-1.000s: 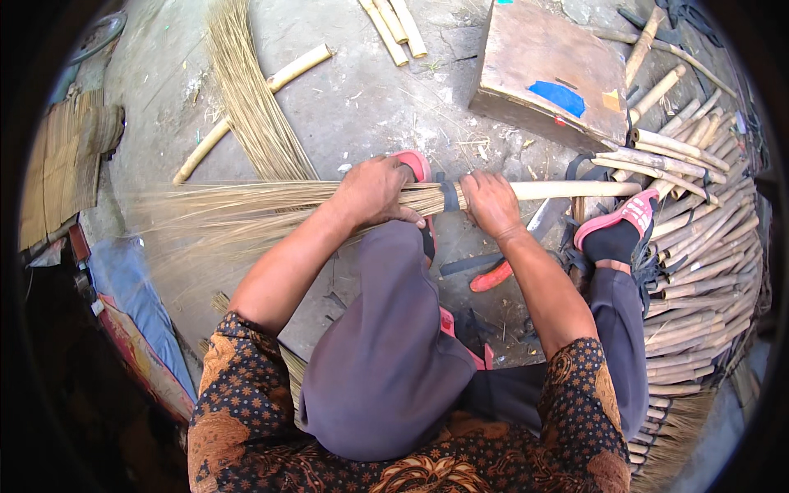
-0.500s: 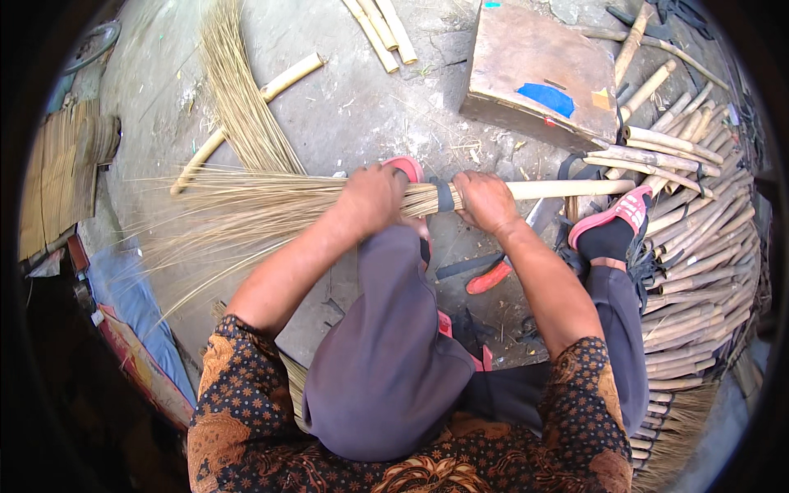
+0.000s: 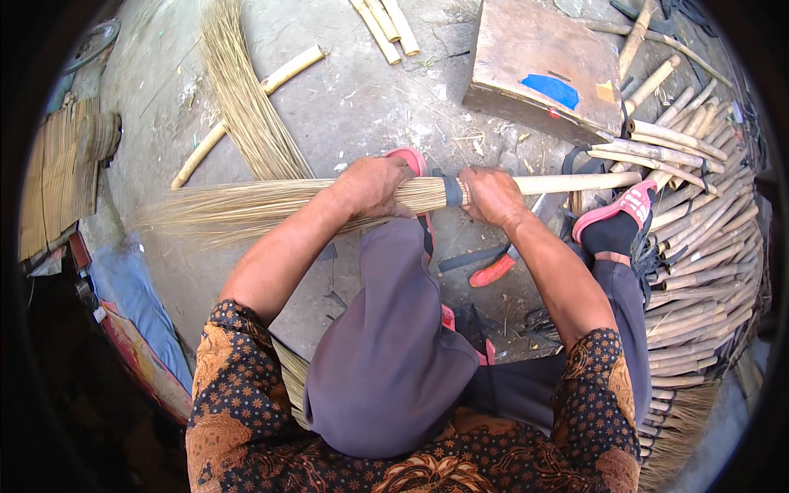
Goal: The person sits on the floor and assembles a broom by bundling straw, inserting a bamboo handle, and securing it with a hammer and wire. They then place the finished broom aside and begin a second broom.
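Note:
A stick broom [image 3: 567,182] lies level across my lap, its pale bamboo handle to the right and its thin straw-coloured bristles [image 3: 255,201] to the left. Round its neck runs a dark flat band [image 3: 453,191]. My left hand [image 3: 376,187] is closed over the bristles left of the band. Just right of the band, my right hand [image 3: 493,197] grips the neck where the handle begins. The handle's far end rests by my right foot in a pink shoe [image 3: 616,212]. Under my right forearm, a red-handled tool [image 3: 493,270] lies on the ground.
Another bristle bundle [image 3: 246,107] lies across a bamboo stick [image 3: 201,156] at the upper left. A wooden box [image 3: 542,49] stands at the upper right. Along the right side are piled many bamboo-handled brooms [image 3: 699,263]. Several short bamboo poles [image 3: 382,29] lie at the top.
The bristles, fanned out with stray strands before, now lie in a narrower, straighter bundle. Both hands keep their hold on the broom, with only slight movement.

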### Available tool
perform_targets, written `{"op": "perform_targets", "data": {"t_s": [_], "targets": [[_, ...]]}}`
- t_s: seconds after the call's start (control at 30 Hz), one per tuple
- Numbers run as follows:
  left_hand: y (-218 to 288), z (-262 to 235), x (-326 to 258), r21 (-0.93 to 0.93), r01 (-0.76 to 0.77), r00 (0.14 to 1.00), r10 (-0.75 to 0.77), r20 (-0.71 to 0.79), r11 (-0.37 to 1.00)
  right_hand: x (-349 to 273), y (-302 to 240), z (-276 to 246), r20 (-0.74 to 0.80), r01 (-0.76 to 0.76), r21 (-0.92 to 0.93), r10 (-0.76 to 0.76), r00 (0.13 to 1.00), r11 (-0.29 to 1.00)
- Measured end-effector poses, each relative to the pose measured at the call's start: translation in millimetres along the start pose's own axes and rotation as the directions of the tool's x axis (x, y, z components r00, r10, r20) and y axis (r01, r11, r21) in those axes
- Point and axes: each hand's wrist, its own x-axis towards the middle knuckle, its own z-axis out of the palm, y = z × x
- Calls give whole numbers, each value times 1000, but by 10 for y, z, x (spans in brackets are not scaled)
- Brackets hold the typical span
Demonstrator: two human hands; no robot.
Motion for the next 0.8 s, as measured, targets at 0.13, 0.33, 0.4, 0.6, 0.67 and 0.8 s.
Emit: {"op": "perform_targets", "data": {"t_s": [0.13, 0.33, 0.4, 0.6, 0.67, 0.8], "targets": [[-27, -124, 3, -162, 0, 993, 20, 117, 987, 21, -36, -189, 111, -15, 96, 4, 994, 995], [213, 199, -131, 27, 36, 999, -36, -13, 999, 38, -55, -414, 444, -81, 193, -14, 896, 978], [245, 322, -139, -61, 67, 996, -71, -60, 996, 49, -79, -411, 467, -83, 186, -13, 884, 979], [523, 406, 150, 90, 88, 950, -56, -308, 992, -113, -74, -320, 186, -49, 100, 30, 982, 994], [693, 397, 331, -86, -17, 976, -2, -218, 996, -278, -30, -299, 114, -64, 98, 52, 992, 993], [736, 374, 620, -182, 68, 995, -52, 91, 981, -723, 48, -259, -360, -62, 186, 127, 924, 981]]}}
